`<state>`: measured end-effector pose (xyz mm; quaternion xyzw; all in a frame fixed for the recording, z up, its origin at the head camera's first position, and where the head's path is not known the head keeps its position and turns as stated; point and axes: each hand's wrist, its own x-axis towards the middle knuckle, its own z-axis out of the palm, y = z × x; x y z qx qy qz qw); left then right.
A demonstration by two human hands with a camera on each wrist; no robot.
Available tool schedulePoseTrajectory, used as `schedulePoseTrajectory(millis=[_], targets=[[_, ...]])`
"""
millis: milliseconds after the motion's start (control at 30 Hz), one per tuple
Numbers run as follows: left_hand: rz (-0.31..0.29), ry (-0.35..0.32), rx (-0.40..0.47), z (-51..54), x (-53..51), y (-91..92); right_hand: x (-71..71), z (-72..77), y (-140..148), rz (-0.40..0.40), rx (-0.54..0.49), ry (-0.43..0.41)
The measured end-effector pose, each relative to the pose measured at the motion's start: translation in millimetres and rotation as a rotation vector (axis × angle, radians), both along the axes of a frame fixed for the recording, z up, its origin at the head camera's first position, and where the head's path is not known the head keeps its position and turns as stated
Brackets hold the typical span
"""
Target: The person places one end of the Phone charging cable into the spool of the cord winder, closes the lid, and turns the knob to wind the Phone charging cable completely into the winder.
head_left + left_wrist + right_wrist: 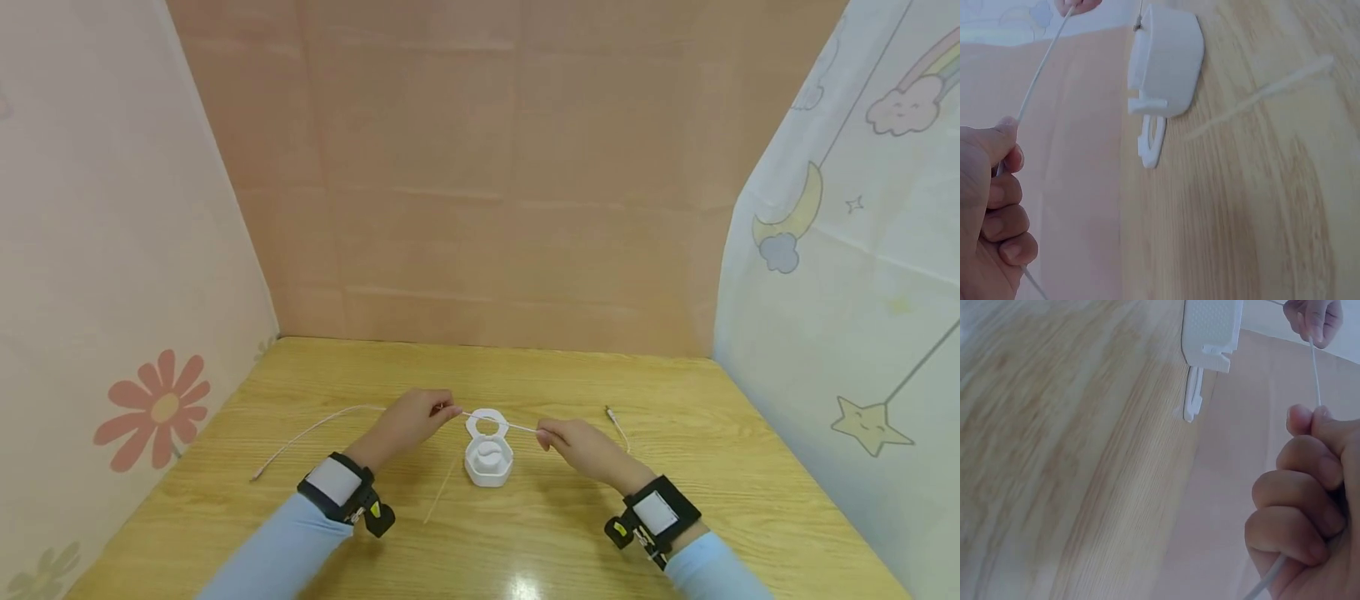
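A thin white cable (501, 422) is stretched between both hands above a small white box. My left hand (422, 414) grips it with curled fingers, the thumb pressed on top. My right hand (576, 446) pinches the cable between thumb and forefinger, the other fingers folded round it, as the right wrist view shows. One loose end with a plug (257, 476) lies on the table at left; the other plug (610, 412) lies beyond the right hand. The white box (489, 463) stands between the hands, its ring-shaped lid (487, 423) open toward the back and a round hub inside.
A thin pale stick or tie (442, 492) lies on the wooden table (555, 550) left of the box. Behind the table hangs a plain tan backdrop (495, 183). Patterned cloth sheets border it at left (67, 208) and right (840, 300).
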<state>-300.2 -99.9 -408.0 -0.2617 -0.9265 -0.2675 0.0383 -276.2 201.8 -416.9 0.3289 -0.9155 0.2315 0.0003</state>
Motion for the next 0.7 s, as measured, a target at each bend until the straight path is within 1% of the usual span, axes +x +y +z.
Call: schedulePoseTrajectory(millis=[100, 233, 333, 367, 433, 500, 533, 600, 667, 700], targets=[[0.01, -0.023, -0.004, -1.2, -2.3, -5.8, -0.9, -0.7, 0.4, 0.011, 0.003, -0.012], [0.024, -0.026, -0.016, -2.9, -3.0, -6.2, -0.2, 1.0, -2.8, 0.006, 0.011, -0.01], [0.042, 0.03, -0.096, -3.2, -2.0, -1.4, 0.5, 2.7, -4.3, -0.012, 0.013, -0.006], [0.054, 0.052, -0.132, -3.3, -0.6, 1.5, 0.7, 3.3, -4.4, -0.019, 0.014, -0.004], [0.055, 0.08, -0.189, -2.5, 4.4, 8.9, 1.0, 4.6, -4.9, -0.032, 0.017, -0.011], [0.033, 0.099, -0.225, -1.3, 11.9, 18.5, 1.2, 6.0, -5.8, -0.039, 0.018, -0.02], [0.016, 0.096, -0.229, -0.8, 15.9, 24.2, 1.2, 6.9, -6.4, -0.038, 0.018, -0.023], [-0.039, 0.077, -0.21, 0.7, 22.9, 35.9, 1.4, 9.0, -8.4, -0.036, 0.018, -0.028], [-0.092, 0.071, -0.192, 1.6, 27.4, 46.7, 2.2, 11.6, -11.5, -0.034, 0.014, -0.02], [-0.107, 0.059, -0.183, 1.3, 28.9, 51.5, 2.7, 12.8, -13.4, -0.031, 0.012, -0.014]])
